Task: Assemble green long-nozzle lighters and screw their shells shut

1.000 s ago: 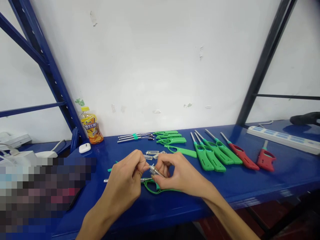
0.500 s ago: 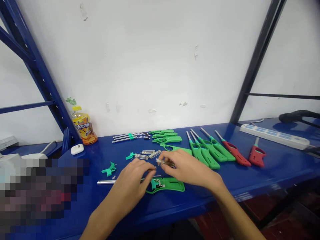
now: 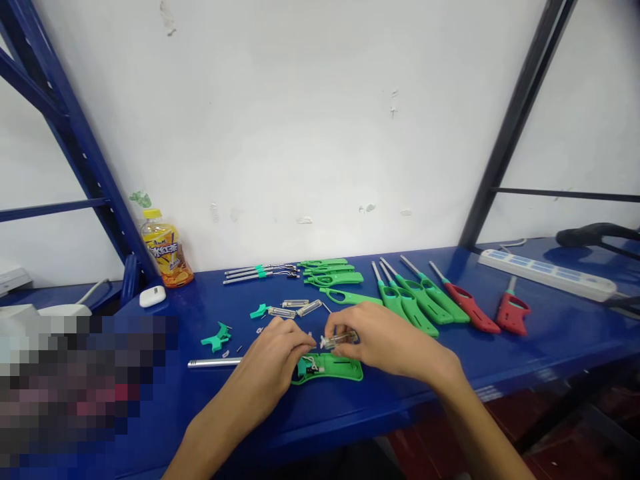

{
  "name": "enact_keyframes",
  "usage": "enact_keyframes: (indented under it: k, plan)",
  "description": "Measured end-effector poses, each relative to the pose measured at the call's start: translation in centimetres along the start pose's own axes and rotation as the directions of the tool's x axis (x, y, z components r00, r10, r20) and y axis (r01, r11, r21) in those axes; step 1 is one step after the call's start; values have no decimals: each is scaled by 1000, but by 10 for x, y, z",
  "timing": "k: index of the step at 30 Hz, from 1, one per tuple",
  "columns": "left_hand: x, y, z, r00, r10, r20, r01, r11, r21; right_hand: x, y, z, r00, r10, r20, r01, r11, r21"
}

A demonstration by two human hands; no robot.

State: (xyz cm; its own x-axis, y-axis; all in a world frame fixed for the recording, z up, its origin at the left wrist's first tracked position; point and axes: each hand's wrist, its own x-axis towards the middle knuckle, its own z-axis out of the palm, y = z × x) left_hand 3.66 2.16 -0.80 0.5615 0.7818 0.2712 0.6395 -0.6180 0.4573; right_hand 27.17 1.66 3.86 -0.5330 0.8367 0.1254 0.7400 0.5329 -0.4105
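Note:
My right hand (image 3: 370, 337) grips a clear lighter fuel tank (image 3: 340, 340) between thumb and fingers, its white valve end pointing left. My left hand (image 3: 280, 347) is closed in a pinch beside that end; whatever is between its fingertips is too small to make out. Below both hands lies an opened green lighter half-shell (image 3: 350, 368) holding a teal trigger, wires and a black part. Its metal tube (image 3: 213, 363) sticks out to the left, partly hidden under my left hand. Several more clear fuel tanks (image 3: 295, 304) lie just behind the hands.
Teal triggers (image 3: 217, 338) and tiny parts lie left. Metal tubes with wires (image 3: 260, 273) and green half-shells (image 3: 333, 277) are at the back. Green lighters (image 3: 407, 303), red lighters (image 3: 470, 303) and a power strip (image 3: 547, 273) are right; a drink bottle (image 3: 167, 250) and white case (image 3: 153, 296) left.
My right hand has brought the fuel tank down and slightly right, above the half-shell. My left hand stays pinched nearby, and the half-shell with its tube has shifted slightly left.

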Motion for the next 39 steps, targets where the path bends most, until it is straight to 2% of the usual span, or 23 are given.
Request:
enact_keyframes:
  k: [8,32,39]
  plan:
    - [-1,-2,2,999,-47,-23,46,998,-32,5,0,8,1000,-15,-20,13,998,-56]
    - [1,1,0,1000,-12,-19,12,1000,9,7,2,8,999,-16,-27,13,994,-107]
    - [1,3,0,999,31,-26,-31,999,20,9,2,7,999,-27,-27,24,992,-120]
